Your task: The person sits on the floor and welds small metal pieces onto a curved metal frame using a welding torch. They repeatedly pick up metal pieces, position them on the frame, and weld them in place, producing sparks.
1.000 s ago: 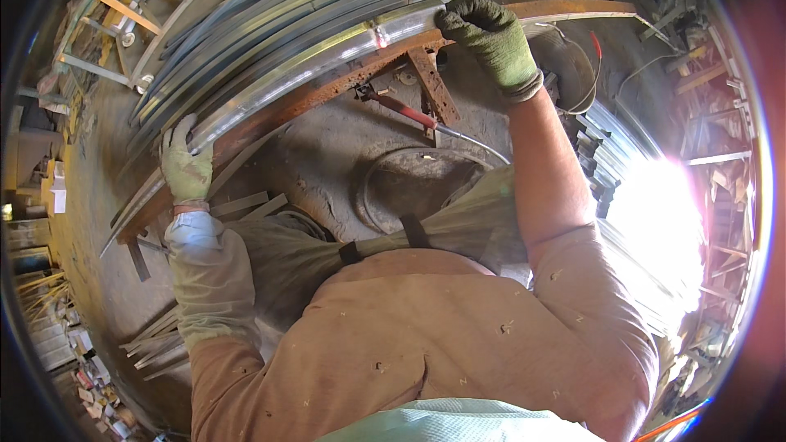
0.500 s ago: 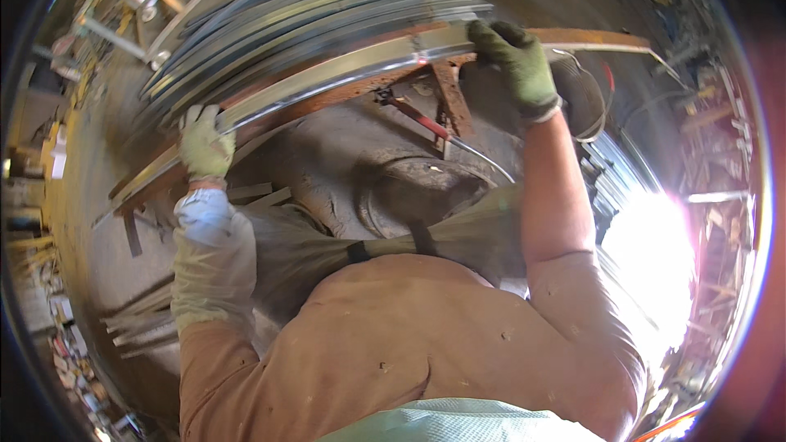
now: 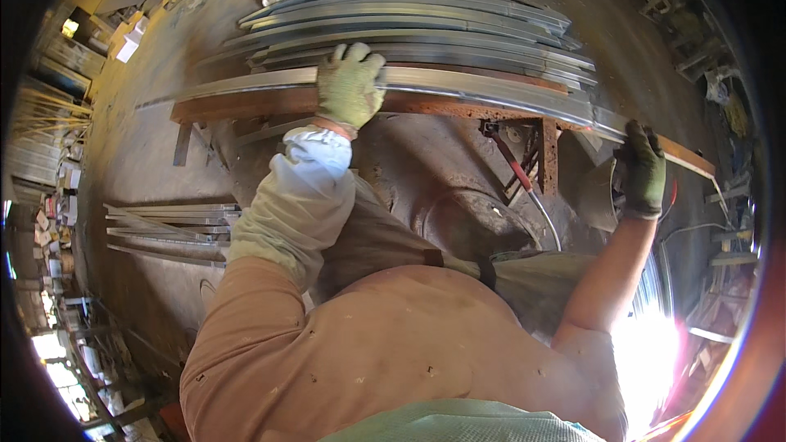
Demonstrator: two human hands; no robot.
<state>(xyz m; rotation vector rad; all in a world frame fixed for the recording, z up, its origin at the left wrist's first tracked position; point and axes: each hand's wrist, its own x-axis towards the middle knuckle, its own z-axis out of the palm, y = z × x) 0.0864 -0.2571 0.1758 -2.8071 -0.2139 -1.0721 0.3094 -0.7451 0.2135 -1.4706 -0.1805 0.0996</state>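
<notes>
A long, shiny grey metal bar [image 3: 458, 82] lies along the top of a rusty brown steel beam [image 3: 246, 105]. My left hand [image 3: 350, 86], in a pale green work glove, closes over the bar left of its middle, fingers reaching across to the far side. Toward the right end, my right hand [image 3: 645, 170] grips the bar from the near side in a darker-looking green glove; part of its fingers is hidden. Beneath the beam, a tool with a red handle [image 3: 516, 165] is attached beside a rusty upright leg [image 3: 548, 155].
Beyond the beam lies a stack of long grey metal profiles [image 3: 401, 16]. Shorter metal lengths [image 3: 168, 225] rest on the floor at left. A bucket-like container [image 3: 598, 196] stands below my right hand. Bright glare covers the lower right. Cluttered shelves line the left side.
The view has turned, so the beam and stack appear farther right. My left hand has shifted from near the bar's left end toward its middle. My right hand remains at the right part.
</notes>
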